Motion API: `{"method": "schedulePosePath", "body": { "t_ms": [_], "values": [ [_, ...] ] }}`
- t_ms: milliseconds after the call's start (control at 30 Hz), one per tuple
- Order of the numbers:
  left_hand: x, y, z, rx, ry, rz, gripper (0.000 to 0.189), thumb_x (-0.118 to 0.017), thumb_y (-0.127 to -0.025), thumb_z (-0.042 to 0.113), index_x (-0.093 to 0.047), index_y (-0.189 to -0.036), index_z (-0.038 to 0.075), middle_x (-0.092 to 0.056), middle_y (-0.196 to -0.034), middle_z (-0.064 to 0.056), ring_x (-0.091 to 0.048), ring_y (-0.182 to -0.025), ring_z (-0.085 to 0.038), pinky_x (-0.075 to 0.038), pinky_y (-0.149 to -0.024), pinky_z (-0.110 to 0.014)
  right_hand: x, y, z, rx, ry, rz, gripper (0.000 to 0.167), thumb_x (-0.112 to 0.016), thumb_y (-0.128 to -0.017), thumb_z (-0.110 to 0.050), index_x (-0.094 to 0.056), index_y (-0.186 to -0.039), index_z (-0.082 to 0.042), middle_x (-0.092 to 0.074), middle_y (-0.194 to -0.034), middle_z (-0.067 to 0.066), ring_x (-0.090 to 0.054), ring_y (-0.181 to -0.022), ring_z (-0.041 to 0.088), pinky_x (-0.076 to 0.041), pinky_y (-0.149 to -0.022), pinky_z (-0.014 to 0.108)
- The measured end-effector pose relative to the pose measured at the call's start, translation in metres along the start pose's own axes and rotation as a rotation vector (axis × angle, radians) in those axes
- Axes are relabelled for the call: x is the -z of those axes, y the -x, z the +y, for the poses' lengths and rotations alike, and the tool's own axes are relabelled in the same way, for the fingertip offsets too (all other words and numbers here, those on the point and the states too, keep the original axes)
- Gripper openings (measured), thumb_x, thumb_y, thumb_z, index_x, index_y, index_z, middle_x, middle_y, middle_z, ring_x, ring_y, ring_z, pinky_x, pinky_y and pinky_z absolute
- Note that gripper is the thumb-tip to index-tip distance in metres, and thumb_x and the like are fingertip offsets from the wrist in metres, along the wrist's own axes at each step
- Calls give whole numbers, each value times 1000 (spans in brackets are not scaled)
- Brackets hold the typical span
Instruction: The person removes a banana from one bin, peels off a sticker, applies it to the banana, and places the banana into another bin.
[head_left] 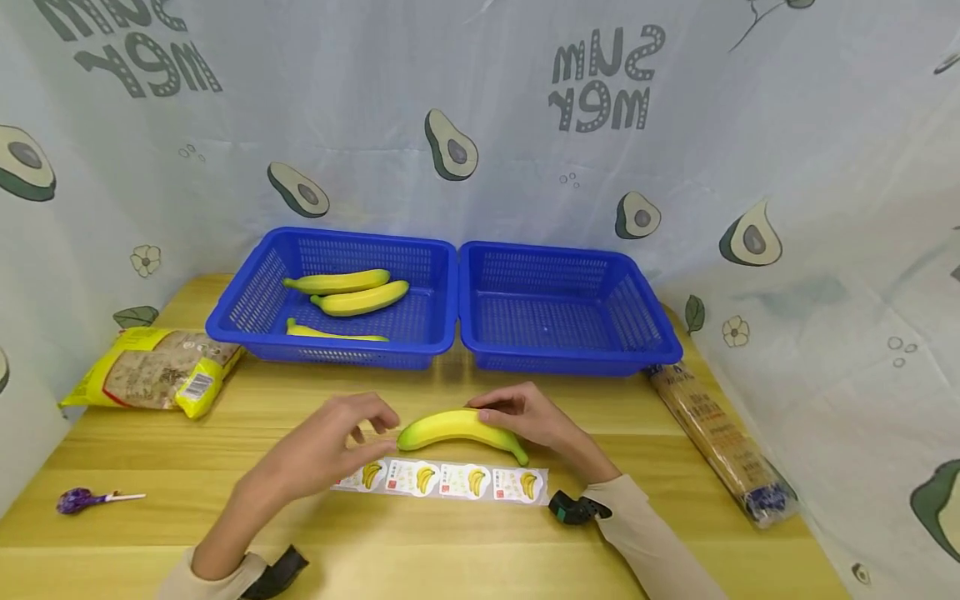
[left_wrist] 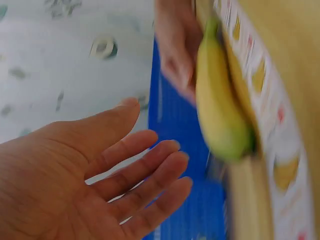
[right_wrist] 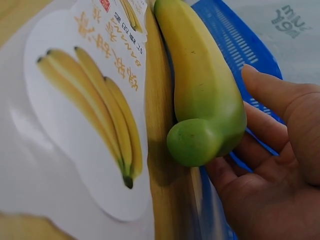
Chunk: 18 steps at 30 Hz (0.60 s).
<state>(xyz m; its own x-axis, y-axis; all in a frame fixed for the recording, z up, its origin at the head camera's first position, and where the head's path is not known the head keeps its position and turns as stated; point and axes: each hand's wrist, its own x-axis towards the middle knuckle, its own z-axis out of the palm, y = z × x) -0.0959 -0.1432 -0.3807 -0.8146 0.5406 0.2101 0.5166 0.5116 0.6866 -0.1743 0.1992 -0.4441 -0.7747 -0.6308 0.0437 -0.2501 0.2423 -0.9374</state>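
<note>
A yellow banana with green ends lies on the table, its stem end to the right. My right hand is loosely around that end, fingers behind the fruit. In the right wrist view its thumb stands a little apart from the banana. Whether the fingers touch it I cannot tell. My left hand hovers by the other end, fingers spread and holding nothing; the left wrist view shows its palm. In front of the banana lies a strip of banana stickers, partly hidden by the left hand.
Two blue baskets stand side by side at the back: the left basket holds 3 bananas, the right basket none. A yellow bag and a lollipop lie left, a long clear-wrapped package right.
</note>
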Motion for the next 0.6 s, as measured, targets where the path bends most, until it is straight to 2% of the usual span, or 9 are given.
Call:
{"method": "schedulePosePath", "body": {
  "t_ms": [67, 133, 233, 333, 467, 600],
  "values": [
    [-19, -5, 9, -61, -8, -44, 17, -79, -100, 15, -75, -114, 7, -75, -111, -5, -72, -102, -23, -64, -85, -35, 1, 0, -1, 7, -2, -9, 29, -69, -105, -2, -71, -130, 11, -73, -130, 26, -74, -117, 30, -61, -95, 26],
    [-36, -9, 18, -95, -45, -65, 18, -81, -99, 15, -75, -115, 7, -75, -112, -2, -72, -105, -21, -63, -90, -37, 2, -1, -1, 15, -5, -18, 29, -70, -104, -1, -71, -130, 11, -73, -130, 26, -73, -118, 35, -60, -96, 27],
    [-61, -12, 28, -104, -112, -99, 20, -81, -98, 15, -75, -116, 9, -73, -116, 3, -71, -108, -15, -61, -96, -36, 2, -1, -1, 20, -12, -24, 30, -71, -103, -1, -70, -130, 11, -72, -131, 27, -72, -119, 40, -60, -97, 27],
    [-81, -13, 35, -115, -218, -162, 23, -81, -99, 19, -75, -119, 10, -71, -122, 3, -68, -114, -13, -59, -98, -33, 2, 0, -2, 15, -21, -26, 30, -71, -103, -2, -70, -131, 11, -72, -131, 26, -71, -120, 40, -59, -99, 28],
    [-99, -16, 39, -152, -398, -198, 28, -83, -97, 21, -75, -121, 9, -69, -129, -2, -64, -119, -16, -58, -100, -30, 2, 0, -1, 3, -21, -20, 31, -71, -104, -3, -70, -132, 9, -73, -132, 25, -72, -121, 34, -59, -100, 28],
    [-108, -22, 39, -153, -513, -156, 32, -88, -92, 19, -75, -120, 8, -67, -127, -5, -62, -115, -19, -56, -100, -29, 3, -2, 0, -14, -11, -20, 31, -71, -104, -4, -71, -133, 8, -73, -132, 23, -73, -118, 25, -60, -98, 27]
  ]
}}
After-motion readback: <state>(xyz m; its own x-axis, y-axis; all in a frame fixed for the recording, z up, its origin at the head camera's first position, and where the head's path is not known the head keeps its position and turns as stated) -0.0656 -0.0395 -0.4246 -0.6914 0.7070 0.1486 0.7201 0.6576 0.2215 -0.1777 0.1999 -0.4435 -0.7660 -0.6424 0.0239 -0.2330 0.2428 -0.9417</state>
